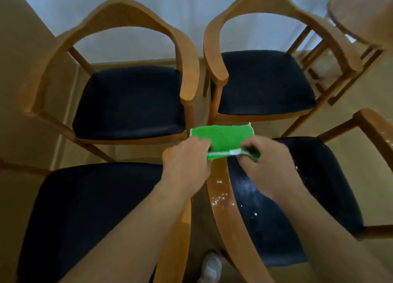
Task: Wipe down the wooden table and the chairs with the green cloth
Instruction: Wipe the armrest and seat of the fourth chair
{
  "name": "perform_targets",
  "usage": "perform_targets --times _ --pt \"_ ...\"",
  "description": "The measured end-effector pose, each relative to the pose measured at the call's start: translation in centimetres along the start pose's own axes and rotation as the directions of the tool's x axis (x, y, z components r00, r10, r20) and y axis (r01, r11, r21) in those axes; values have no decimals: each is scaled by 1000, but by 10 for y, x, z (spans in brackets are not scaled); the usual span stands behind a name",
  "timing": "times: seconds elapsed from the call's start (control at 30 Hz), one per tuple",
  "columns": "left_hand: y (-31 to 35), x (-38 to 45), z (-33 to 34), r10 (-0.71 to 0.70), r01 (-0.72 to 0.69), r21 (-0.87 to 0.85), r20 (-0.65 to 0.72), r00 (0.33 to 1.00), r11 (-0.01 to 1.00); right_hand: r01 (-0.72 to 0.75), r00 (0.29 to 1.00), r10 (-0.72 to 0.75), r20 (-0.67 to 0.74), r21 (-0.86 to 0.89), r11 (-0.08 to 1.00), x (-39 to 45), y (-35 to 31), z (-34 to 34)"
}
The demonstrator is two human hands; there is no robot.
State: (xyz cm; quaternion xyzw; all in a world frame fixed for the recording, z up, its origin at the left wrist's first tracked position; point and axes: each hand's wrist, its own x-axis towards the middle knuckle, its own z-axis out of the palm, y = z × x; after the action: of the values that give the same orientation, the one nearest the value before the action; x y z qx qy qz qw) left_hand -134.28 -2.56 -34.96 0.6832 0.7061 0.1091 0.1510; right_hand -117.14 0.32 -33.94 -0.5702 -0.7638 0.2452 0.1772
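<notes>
Green cloth (221,140) held in mid-air between both hands, folded into a flat pad, white edging along its near side. It hangs above the gap where four chairs meet.

Nearest: pale shoe (210,268) on the tan floor (12,187) at the bottom edge. Near left chair (85,208), dark seat, mostly covered by the left forearm. Near right chair (287,208), dark seat speckled with white flecks; its curved wooden armrest (221,200) also carries shiny droplets or flecks, just below the cloth.

Left hand (187,161): fingers curled, pinching the cloth's left end, thumb side tucked under the fabric. Right hand (265,157): fingers curled, gripping the cloth's right near corner at the white edging. Both grasp the cloth; neither touches a chair.

Beyond the cloth: far left chair (127,104) and far right chair (263,83), side by side, armrests nearly touching, curved wooden backs, dark seats. Farther right, a round wooden table (359,17), blurred, partly cut by the frame edge, well apart from the hands. Pale curtain or wall (180,6) behind the chairs; cannot tell which.
</notes>
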Motion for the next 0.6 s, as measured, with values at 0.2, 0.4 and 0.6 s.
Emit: perform_targets --times 0.2,0.4,0.6 --pt "-31 -36 86 -55 106 -118 369 928 987 -148 885 172 432 -90 985 -54 68 78" --pt "-49 -20 101 -176 167 -125 -71 982 978 -179 976 165 142 92 979 0 55 109" --pt "-60 -21 132 -194 179 -129 -117 974 975 -120 981 156 113 -276 954 63 31 163"
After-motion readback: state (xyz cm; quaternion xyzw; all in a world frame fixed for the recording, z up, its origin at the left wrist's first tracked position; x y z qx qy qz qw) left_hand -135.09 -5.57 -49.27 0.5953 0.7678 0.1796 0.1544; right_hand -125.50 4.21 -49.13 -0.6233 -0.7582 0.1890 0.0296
